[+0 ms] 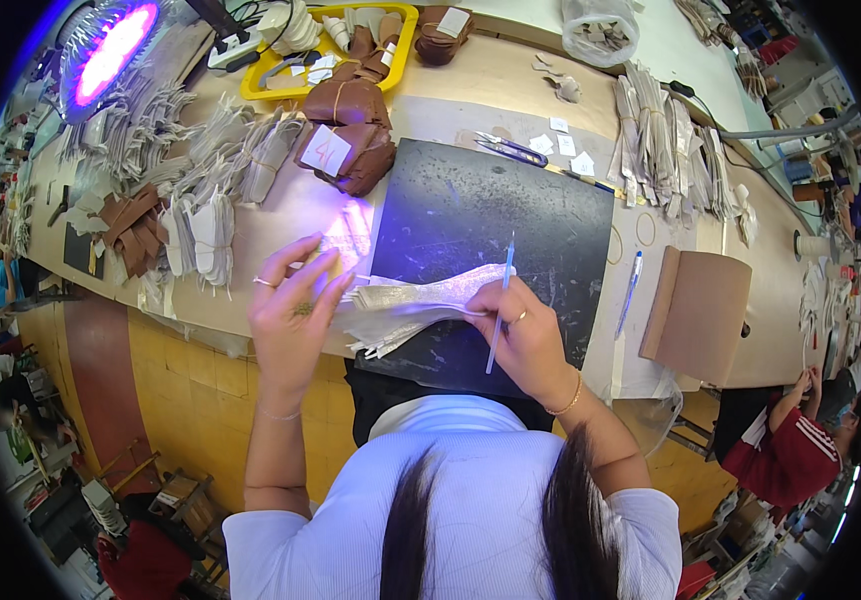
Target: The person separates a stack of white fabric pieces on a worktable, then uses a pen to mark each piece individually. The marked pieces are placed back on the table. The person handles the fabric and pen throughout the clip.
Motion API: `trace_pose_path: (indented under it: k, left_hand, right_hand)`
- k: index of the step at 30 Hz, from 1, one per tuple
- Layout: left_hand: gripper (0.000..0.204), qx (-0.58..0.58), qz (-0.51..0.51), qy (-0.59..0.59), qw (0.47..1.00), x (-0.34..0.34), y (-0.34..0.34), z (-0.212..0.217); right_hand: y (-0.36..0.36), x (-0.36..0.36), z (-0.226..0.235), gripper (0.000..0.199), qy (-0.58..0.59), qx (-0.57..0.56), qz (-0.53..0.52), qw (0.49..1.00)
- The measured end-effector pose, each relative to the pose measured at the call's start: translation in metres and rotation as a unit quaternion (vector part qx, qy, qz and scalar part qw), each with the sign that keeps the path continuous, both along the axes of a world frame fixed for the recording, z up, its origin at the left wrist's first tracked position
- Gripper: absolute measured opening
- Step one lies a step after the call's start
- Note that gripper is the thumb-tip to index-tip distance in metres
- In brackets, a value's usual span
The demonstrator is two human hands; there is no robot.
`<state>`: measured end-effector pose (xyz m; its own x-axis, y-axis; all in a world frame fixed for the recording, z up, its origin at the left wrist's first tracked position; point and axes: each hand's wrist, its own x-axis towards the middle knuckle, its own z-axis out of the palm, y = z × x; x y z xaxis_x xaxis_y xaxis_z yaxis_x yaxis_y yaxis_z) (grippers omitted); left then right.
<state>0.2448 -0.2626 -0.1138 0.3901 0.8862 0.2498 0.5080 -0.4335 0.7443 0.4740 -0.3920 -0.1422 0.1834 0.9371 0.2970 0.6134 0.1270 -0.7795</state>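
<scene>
My right hand (525, 328) pinches one end of a fanned stack of pale, shiny cut pieces (420, 296) above the near part of a black cutting mat (495, 220). A slim light-blue pen (509, 262) stands nearly upright in the same hand, between the fingers. My left hand (295, 305) is raised just left of the stack's loose ends. Its fingers are closed on a pale cut piece (348, 235), which is brightly lit by a violet glow; the exact grip is partly lost in glare.
A violet-lit lamp (115, 55) hangs at upper left. Around the mat are banded brown pieces (350, 150), a yellow tray (405, 55), pale bundles (220, 160), snips (512, 150), a blue pen (630, 290) and a brown folded sheet (700, 315). A person in red (785, 450) works at right.
</scene>
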Motion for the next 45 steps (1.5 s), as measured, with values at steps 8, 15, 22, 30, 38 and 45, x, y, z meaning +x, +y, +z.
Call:
trace_pose_path:
  k: [8, 15, 22, 30, 38, 45]
  left_hand:
    - [0.031, 0.089, 0.04, -0.014, 0.995, -0.013, 0.005, 0.025]
    - [0.029, 0.061, 0.063, -0.005, 0.996, -0.022, 0.002, 0.021]
    - [0.039, -0.028, 0.008, -0.127, 0.991, -0.023, 0.0, 0.013]
    - [0.051, -0.115, 0.062, -0.224, 0.966, -0.041, 0.007, 0.012]
    - [0.056, -0.17, 0.003, -0.2, 0.965, -0.029, -0.009, 0.011]
    - [0.049, -0.117, -0.059, -0.108, 0.985, -0.014, -0.022, 0.01]
  right_hand:
    - [0.072, 0.019, -0.02, 0.014, 0.166, -0.052, -0.059, 0.983]
    - [0.081, 0.021, -0.01, 0.013, 0.23, -0.087, -0.056, 0.968]
    - [0.095, 0.016, 0.004, 0.01, 0.214, -0.058, -0.008, 0.975]
    - [0.054, 0.007, 0.05, 0.014, 0.29, 0.069, 0.145, 0.943]
    - [0.005, 0.019, -0.02, 0.015, 0.053, -0.063, -0.07, 0.994]
    - [0.001, 0.03, -0.037, 0.027, -0.289, 0.146, -0.031, 0.946]
